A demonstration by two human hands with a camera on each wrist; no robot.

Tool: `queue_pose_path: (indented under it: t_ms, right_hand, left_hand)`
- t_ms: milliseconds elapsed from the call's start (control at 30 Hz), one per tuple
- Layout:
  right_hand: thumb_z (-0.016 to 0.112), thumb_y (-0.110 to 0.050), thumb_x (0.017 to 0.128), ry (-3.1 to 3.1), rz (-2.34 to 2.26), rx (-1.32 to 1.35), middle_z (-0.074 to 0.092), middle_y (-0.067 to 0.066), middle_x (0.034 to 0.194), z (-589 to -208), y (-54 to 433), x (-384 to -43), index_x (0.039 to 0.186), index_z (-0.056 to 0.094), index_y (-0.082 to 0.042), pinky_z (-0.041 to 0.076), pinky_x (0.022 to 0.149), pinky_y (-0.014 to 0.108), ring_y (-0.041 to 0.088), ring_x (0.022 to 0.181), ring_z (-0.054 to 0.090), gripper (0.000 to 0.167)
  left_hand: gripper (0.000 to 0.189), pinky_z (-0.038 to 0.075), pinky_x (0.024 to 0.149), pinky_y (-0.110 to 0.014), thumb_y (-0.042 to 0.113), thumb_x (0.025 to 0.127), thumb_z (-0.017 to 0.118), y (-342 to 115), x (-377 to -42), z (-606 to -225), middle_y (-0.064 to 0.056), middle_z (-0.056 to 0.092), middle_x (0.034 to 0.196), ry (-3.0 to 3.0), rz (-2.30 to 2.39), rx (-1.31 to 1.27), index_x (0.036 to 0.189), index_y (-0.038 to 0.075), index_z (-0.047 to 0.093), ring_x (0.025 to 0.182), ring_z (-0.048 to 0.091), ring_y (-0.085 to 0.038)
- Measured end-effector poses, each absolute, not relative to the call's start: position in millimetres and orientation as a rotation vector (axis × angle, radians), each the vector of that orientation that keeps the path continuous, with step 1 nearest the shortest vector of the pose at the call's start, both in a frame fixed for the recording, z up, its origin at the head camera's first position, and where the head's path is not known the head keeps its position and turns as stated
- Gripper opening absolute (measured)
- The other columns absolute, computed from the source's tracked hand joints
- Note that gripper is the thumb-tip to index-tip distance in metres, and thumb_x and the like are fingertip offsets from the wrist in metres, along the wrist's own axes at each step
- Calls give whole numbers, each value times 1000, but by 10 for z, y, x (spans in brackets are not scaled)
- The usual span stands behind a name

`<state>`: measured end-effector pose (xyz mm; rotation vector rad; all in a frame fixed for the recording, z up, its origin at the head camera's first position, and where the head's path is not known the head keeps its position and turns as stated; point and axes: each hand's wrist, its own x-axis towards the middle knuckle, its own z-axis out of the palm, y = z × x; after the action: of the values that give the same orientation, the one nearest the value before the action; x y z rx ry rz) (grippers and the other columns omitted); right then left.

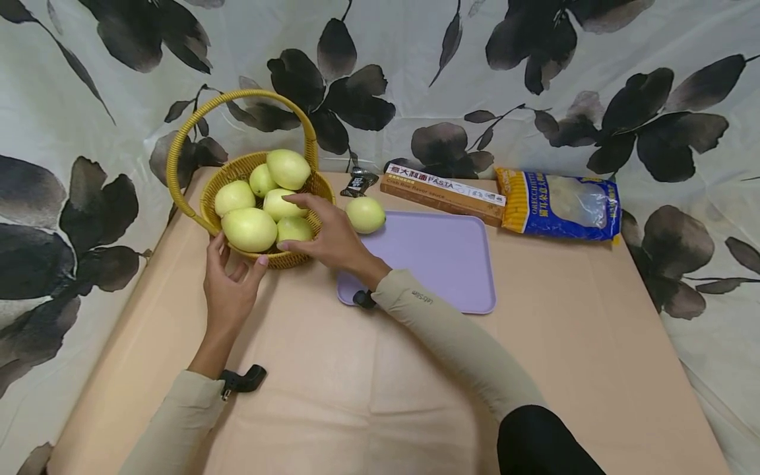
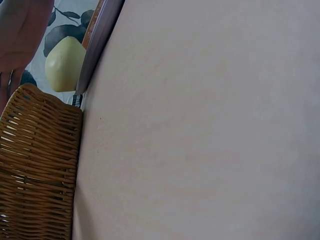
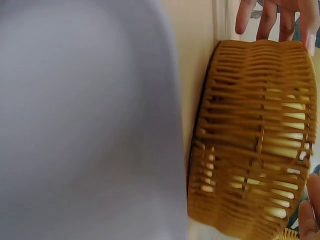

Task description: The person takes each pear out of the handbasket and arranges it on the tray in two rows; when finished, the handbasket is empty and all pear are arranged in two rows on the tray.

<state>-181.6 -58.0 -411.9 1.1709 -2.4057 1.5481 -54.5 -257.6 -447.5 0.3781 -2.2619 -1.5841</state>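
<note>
A yellow woven basket [image 1: 291, 259] with a tall arched handle holds several smooth, pale green fruits [image 1: 251, 230]. My right hand [image 1: 332, 234] reaches over its right rim, thumb and forefinger around a pale green fruit [image 1: 295, 229] at the near right inside. Its other fingers are mostly hidden. My left hand [image 1: 230, 290] is at the basket's near left side, fingers fairly straight, fingertips right at the rim. The right wrist view shows the left fingers [image 3: 267, 20] at one end of the wicker wall [image 3: 250, 140].
One pale green fruit [image 1: 365, 215] sits at the far left corner of a lilac tray [image 1: 433, 264], right of the basket. Behind are a small black packet [image 1: 359, 182], a pasta box [image 1: 442, 194] and a blue-and-yellow pasta bag [image 1: 561, 204]. Floral cloth [image 1: 427, 59] hangs along the table's back edge.
</note>
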Motion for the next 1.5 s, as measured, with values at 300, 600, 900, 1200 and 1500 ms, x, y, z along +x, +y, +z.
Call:
queue_pose_path:
  t_ms: [300, 600, 900, 1200, 1500]
  right_hand:
    - [95, -33, 82, -2411, 1606, 1283, 62, 2, 152, -4132, -828, -1830, 151, 58, -14, 44, 116, 19, 15, 139, 58, 81]
    - [92, -38, 85, -2483, 1501, 1307, 64, -1, 147, -4046, -989, -1809, 152, 56, -18, 46, 110, 18, 9, 129, 59, 78]
    - [88, -38, 90, -2616, 1278, 1307, 63, -5, 147, -3962, -1089, -1790, 153, 54, -20, 39, 115, 21, 10, 135, 55, 74]
    - [91, -35, 87, -2590, 1349, 1287, 64, -3, 145, -3942, -1037, -1741, 150, 57, -18, 41, 112, 17, 10, 134, 56, 74]
    - [94, -36, 82, -2525, 1463, 1249, 63, -2, 150, -3865, -788, -1706, 149, 60, -20, 42, 114, 16, 7, 140, 54, 77]
  left_hand:
    - [85, 42, 122, -59, 26, 98, 76, -2575, -543, -4476, 5, 20, 176, -2262, -1582, 363, 168, 27, 25, 162, 27, -25]
    - [85, 42, 123, -57, 26, 99, 74, -2563, -566, -4470, 7, 18, 177, -2272, -1587, 352, 168, 28, 25, 163, 26, -24]
    - [84, 41, 124, -57, 27, 99, 74, -2547, -555, -4438, 7, 15, 177, -2271, -1593, 365, 167, 27, 25, 163, 25, -25]
    - [84, 42, 123, -57, 26, 99, 74, -2552, -548, -4458, 8, 19, 176, -2280, -1577, 368, 167, 29, 25, 163, 26, -23]
    - [83, 37, 124, -63, 26, 101, 73, -2453, -499, -4282, -1, 13, 179, -2262, -1629, 378, 168, 24, 24, 165, 21, -29]
